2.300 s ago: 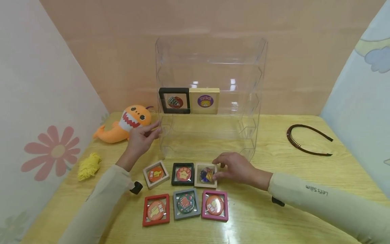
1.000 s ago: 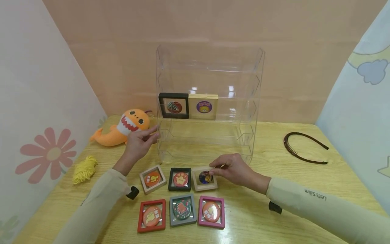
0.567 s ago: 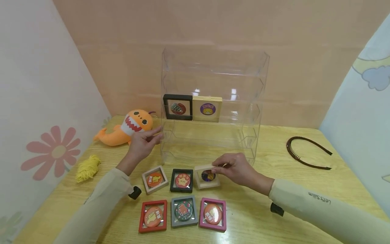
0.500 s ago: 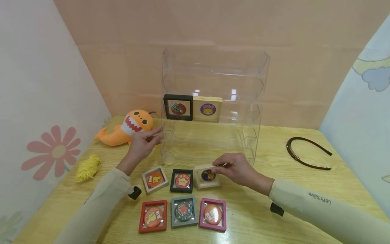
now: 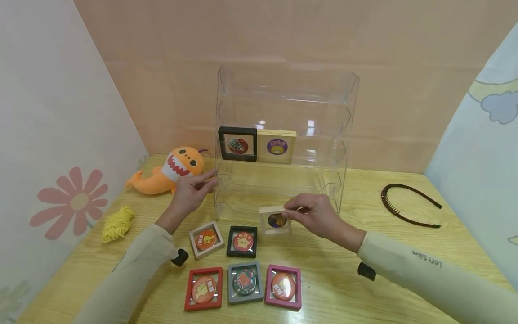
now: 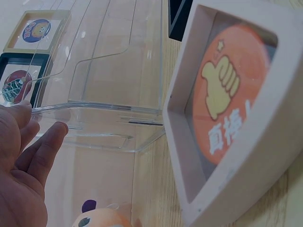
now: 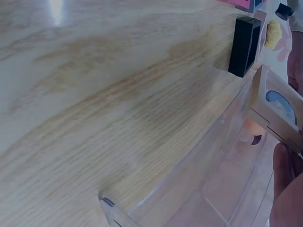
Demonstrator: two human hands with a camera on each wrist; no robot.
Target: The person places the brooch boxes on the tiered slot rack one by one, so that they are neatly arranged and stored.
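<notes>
My right hand [image 5: 317, 216] pinches a cream display frame [image 5: 265, 222] by its upper right corner, holding it upright above the table. A dark round picture shows in its window. In the right wrist view that cream frame [image 7: 262, 106] is at the right edge, between thumb and fingers. My left hand [image 5: 190, 193] touches the left side of a clear acrylic rack [image 5: 279, 191] with its fingers nearly straight; the left wrist view shows fingertips at the rack's edge. On the rack, a black frame [image 5: 221, 144] and a pale yellow frame [image 5: 294, 148] stand side by side.
In front of the rack lie a beige frame [image 5: 196, 247], a black frame [image 5: 230, 241], a red frame [image 5: 189, 290], a grey frame [image 5: 231, 284] and a pink frame [image 5: 298, 288]. An orange plush shark [image 5: 151, 183], yellow yarn [image 5: 117, 224] and a brown headband [image 5: 413, 222] lie around.
My right hand has tilted the cream frame up from lying flat and lifted it off the table toward the rack. The left hand stays at the rack's side. The head view has shifted slightly.
</notes>
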